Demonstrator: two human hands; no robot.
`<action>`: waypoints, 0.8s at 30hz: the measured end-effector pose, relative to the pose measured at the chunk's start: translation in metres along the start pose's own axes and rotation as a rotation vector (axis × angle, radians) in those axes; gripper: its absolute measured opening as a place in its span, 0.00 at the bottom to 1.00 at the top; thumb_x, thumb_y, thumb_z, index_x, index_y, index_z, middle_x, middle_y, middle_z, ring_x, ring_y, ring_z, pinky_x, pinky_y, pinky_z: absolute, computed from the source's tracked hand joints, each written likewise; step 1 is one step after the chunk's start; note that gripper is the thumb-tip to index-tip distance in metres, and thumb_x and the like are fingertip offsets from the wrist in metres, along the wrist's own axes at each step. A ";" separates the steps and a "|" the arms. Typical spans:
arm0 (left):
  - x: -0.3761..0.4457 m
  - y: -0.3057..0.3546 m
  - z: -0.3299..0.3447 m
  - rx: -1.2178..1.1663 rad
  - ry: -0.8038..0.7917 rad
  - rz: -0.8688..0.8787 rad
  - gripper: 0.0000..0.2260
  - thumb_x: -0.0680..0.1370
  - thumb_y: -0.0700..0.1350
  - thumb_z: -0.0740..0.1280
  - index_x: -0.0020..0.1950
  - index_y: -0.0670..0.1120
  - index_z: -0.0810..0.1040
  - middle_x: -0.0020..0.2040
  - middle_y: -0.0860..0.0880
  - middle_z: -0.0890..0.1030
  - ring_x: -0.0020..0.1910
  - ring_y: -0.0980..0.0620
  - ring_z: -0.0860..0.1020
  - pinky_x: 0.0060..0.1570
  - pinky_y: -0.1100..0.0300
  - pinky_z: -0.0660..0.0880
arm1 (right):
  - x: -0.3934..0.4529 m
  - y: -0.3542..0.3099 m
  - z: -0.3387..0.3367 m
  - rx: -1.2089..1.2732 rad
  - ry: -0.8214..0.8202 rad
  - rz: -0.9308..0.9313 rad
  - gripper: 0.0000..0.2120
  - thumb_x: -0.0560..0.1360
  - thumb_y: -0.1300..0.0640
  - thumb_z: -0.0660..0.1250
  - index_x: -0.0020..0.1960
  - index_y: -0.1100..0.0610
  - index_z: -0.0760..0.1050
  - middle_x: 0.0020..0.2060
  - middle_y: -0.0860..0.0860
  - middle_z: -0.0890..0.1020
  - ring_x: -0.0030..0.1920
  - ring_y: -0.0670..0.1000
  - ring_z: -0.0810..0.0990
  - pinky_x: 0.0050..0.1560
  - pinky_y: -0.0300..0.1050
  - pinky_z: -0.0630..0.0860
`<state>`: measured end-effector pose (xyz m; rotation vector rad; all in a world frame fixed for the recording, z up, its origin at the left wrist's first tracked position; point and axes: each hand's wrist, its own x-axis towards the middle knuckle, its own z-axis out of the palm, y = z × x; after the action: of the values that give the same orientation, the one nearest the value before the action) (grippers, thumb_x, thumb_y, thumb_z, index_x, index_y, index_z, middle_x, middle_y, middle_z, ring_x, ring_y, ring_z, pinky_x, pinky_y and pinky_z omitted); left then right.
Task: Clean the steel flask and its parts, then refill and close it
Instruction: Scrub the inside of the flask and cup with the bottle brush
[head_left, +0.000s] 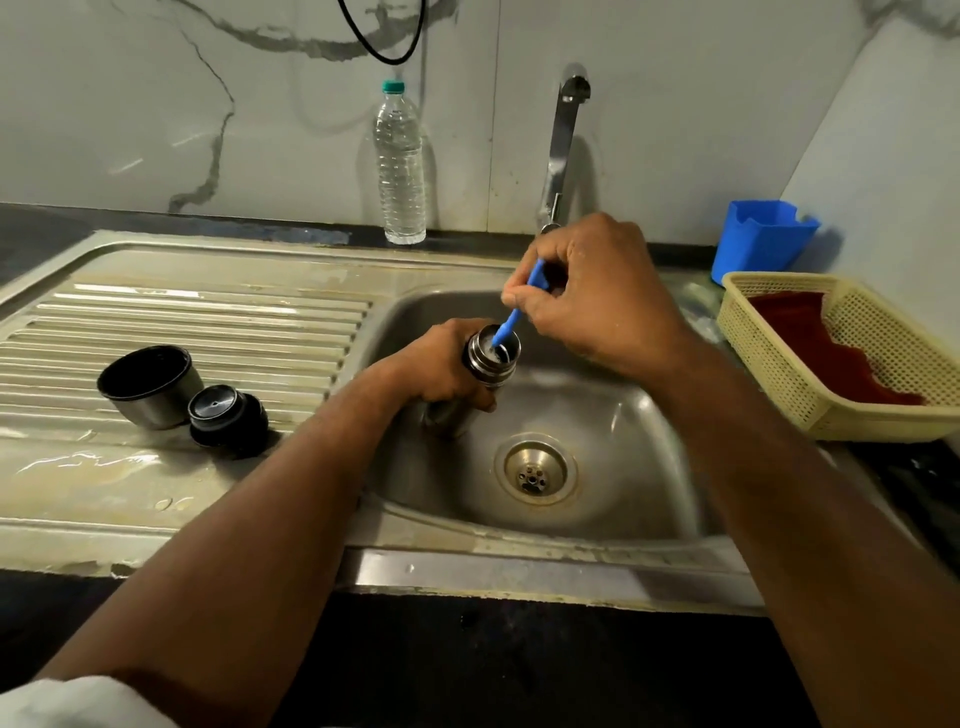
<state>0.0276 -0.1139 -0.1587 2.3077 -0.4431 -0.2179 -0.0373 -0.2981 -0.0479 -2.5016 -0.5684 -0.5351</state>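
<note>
On the ribbed drainboard at the left lie 2 flask parts: a steel cup tipped on its side with its dark mouth up and left, and just beside it, touching or nearly so, a black stopper with a grey disc facing up. Behind, a clear water bottle with a teal cap stands upright against the marble wall. Over the sink basin the left hand wraps around the steel flask, fingers curled round its body; most of the flask is hidden by that hand and its lower end is blurred. The flask tilts, open mouth up and right. The right hand, wrist arched above it, pinches a blue brush handle between thumb and fingers; its lower end goes into the flask's mouth, bristles unseen. The tap rises behind. At the right sit a blue holder and a cream basket holding a red cloth.
</note>
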 end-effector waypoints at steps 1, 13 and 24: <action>0.003 0.008 0.004 0.023 -0.005 0.008 0.30 0.62 0.37 0.86 0.56 0.57 0.78 0.50 0.55 0.85 0.52 0.53 0.83 0.61 0.50 0.80 | 0.003 -0.006 -0.013 -0.100 -0.117 0.005 0.03 0.71 0.57 0.78 0.40 0.52 0.85 0.34 0.45 0.83 0.34 0.43 0.80 0.42 0.41 0.80; -0.010 0.022 -0.002 0.125 -0.036 0.092 0.27 0.64 0.39 0.85 0.55 0.54 0.77 0.45 0.60 0.79 0.50 0.53 0.80 0.53 0.59 0.73 | 0.005 -0.048 0.005 -0.873 -0.769 0.005 0.13 0.80 0.45 0.61 0.40 0.50 0.71 0.38 0.49 0.78 0.36 0.49 0.75 0.37 0.45 0.71; -0.007 0.020 0.000 0.116 -0.110 0.145 0.25 0.66 0.35 0.84 0.46 0.59 0.76 0.45 0.60 0.80 0.45 0.61 0.79 0.52 0.57 0.75 | -0.037 -0.034 -0.002 -1.400 -0.536 -0.766 0.13 0.83 0.63 0.53 0.55 0.61 0.77 0.37 0.57 0.70 0.40 0.54 0.69 0.38 0.50 0.68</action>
<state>0.0159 -0.1243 -0.1443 2.3713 -0.6926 -0.2545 -0.0851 -0.2835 -0.0509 -3.7056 -1.9343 -0.6412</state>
